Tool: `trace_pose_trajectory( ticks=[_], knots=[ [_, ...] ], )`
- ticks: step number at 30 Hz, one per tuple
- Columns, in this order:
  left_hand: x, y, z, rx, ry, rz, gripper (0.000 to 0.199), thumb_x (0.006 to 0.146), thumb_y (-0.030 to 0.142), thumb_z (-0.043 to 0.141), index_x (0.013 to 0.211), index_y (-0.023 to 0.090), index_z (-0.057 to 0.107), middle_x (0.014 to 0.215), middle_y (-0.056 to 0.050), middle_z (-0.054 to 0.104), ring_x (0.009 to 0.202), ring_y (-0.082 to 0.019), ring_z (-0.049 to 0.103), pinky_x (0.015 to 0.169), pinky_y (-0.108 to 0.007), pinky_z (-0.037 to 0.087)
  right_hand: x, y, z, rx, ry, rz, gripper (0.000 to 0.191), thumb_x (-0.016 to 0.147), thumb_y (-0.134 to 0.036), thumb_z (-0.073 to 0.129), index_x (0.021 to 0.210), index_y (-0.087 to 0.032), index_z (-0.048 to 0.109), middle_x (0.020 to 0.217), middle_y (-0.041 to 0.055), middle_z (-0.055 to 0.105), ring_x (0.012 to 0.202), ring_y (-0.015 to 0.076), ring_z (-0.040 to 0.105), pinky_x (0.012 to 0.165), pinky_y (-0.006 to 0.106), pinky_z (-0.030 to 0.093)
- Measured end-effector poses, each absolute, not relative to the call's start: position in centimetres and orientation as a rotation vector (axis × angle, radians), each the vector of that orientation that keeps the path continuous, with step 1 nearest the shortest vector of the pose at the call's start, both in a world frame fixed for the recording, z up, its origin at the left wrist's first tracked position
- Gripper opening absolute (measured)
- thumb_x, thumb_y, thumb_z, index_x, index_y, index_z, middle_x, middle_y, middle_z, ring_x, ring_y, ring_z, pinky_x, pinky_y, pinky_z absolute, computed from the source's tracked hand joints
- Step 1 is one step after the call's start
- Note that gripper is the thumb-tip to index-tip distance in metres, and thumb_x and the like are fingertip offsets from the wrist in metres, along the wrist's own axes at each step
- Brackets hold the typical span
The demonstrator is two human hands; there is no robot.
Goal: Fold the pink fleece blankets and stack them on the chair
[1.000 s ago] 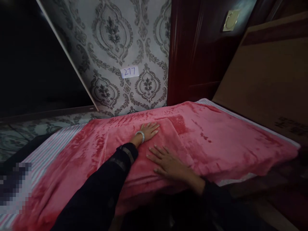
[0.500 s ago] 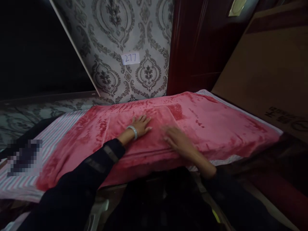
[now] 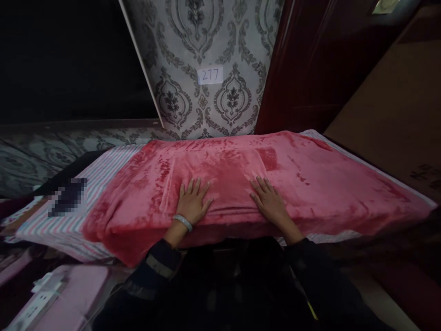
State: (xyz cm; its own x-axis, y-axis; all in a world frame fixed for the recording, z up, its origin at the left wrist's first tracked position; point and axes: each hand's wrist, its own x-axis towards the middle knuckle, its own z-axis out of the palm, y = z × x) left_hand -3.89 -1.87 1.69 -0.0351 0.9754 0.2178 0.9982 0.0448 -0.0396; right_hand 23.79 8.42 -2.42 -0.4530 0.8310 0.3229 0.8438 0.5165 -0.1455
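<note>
A plush red-pink cloth covers most of the table, over a striped cloth that shows at both ends. A folded piece of the same plush lies flat in the middle. My left hand, with a bracelet at the wrist, rests palm down on its front left part, fingers spread. Near its front right corner my right hand lies flat, fingers a little apart. Neither hand holds anything.
Behind the table are a patterned wall with a paper label, a dark screen and a dark red door. A cardboard box stands at the right. A white power strip is at the lower left.
My left hand has drawn back toward the front edge of the folded piece. My right hand has moved outward to the right and now lies flat. The view has shifted left.
</note>
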Motion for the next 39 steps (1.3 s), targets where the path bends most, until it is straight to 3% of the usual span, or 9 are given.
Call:
trace_pose_trajectory(
  ticks=[8,12,16,19,23,27,31,35,39],
  knots=[
    [-3.7,-5.4,-0.4,-1.928,-2.077,-0.334,0.058,0.100,0.047,0.045,0.153,0.026,0.045,0.161,-0.012,0.039,0.151,-0.037,0.031,0.122,-0.064,0.020,25.0,7.4,-4.5,-1.333,-2.302,-0.096,0.055,0.105,-0.039,0.026,0.152,-0.021,0.047,0.159,0.0104,0.043,0.150,0.0300,0.031,0.114,0.050,0.038],
    [-4.4,-7.8,-1.0,-1.948,-2.029,-0.381,0.055,0.099,0.041,0.050,0.150,0.020,0.049,0.159,-0.014,0.042,0.149,-0.036,0.035,0.121,-0.060,0.026,26.2,7.3,-5.7,-1.255,-2.234,-0.045,0.056,0.104,-0.041,0.025,0.147,-0.017,0.053,0.154,0.0132,0.049,0.148,0.0305,0.036,0.114,0.051,0.039],
    [-5.4,-9.4,0.4,-1.981,-1.983,-0.507,0.044,0.103,0.030,0.038,0.140,0.019,0.059,0.145,-0.012,0.059,0.139,-0.026,0.050,0.122,-0.052,0.031,27.0,8.1,-4.8,-1.224,-2.180,0.003,0.055,0.104,-0.041,0.025,0.139,-0.020,0.061,0.143,0.0132,0.061,0.141,0.0320,0.046,0.111,0.057,0.041],
    [-5.8,-9.3,2.1,-1.900,-1.963,-0.589,0.044,0.103,0.024,0.033,0.138,0.020,0.060,0.142,-0.010,0.062,0.141,-0.024,0.048,0.124,-0.055,0.025,25.2,8.4,-1.6,-1.158,-2.137,-0.021,0.052,0.104,-0.041,0.027,0.139,-0.023,0.061,0.138,0.0111,0.065,0.140,0.0339,0.047,0.111,0.062,0.038],
    [-6.3,-8.2,2.8,-1.809,-2.006,-0.562,0.046,0.100,0.028,0.041,0.143,0.017,0.054,0.152,-0.013,0.052,0.148,-0.028,0.039,0.125,-0.059,0.020,18.2,8.2,3.3,-0.752,-2.367,0.093,0.053,0.103,-0.038,0.031,0.149,-0.019,0.052,0.151,0.0099,0.054,0.145,0.0273,0.042,0.118,0.051,0.036],
    [-7.2,-7.6,1.0,-1.731,-2.060,-0.552,0.044,0.099,0.031,0.046,0.138,0.016,0.059,0.152,-0.015,0.051,0.146,-0.033,0.040,0.119,-0.062,0.029,9.3,8.4,6.3,-0.556,-2.690,0.189,0.060,0.101,-0.040,0.038,0.155,-0.014,0.042,0.160,0.0116,0.040,0.149,0.0266,0.035,0.123,0.047,0.027],
    [-7.8,-7.4,-1.4,-1.692,-1.952,-0.647,0.039,0.098,0.028,0.049,0.131,0.015,0.064,0.145,-0.015,0.059,0.138,-0.034,0.049,0.107,-0.053,0.045,1.9,9.8,7.6,-0.664,-2.892,0.269,0.074,0.098,-0.044,0.044,0.160,-0.006,0.028,0.165,0.0165,0.027,0.153,0.0281,0.027,0.125,0.043,0.023],
    [-7.5,-7.3,-3.1,-1.594,-1.814,-0.742,0.037,0.097,0.024,0.049,0.128,0.012,0.066,0.139,-0.015,0.064,0.133,-0.033,0.054,0.104,-0.049,0.046,-3.5,12.1,7.1,-0.826,-2.964,0.289,0.076,0.100,-0.050,0.039,0.161,-0.008,0.024,0.168,0.0159,0.018,0.155,0.0289,0.017,0.125,0.047,0.017],
    [-7.3,-7.2,-3.9,-1.540,-1.792,-0.799,0.038,0.096,0.020,0.049,0.130,0.015,0.064,0.140,-0.012,0.064,0.133,-0.032,0.054,0.101,-0.046,0.045,-7.0,15.1,5.4,-0.877,-2.980,0.258,0.075,0.102,-0.056,0.032,0.161,-0.010,0.026,0.167,0.0167,0.022,0.155,0.0285,0.020,0.124,0.048,0.017]
  ],
)
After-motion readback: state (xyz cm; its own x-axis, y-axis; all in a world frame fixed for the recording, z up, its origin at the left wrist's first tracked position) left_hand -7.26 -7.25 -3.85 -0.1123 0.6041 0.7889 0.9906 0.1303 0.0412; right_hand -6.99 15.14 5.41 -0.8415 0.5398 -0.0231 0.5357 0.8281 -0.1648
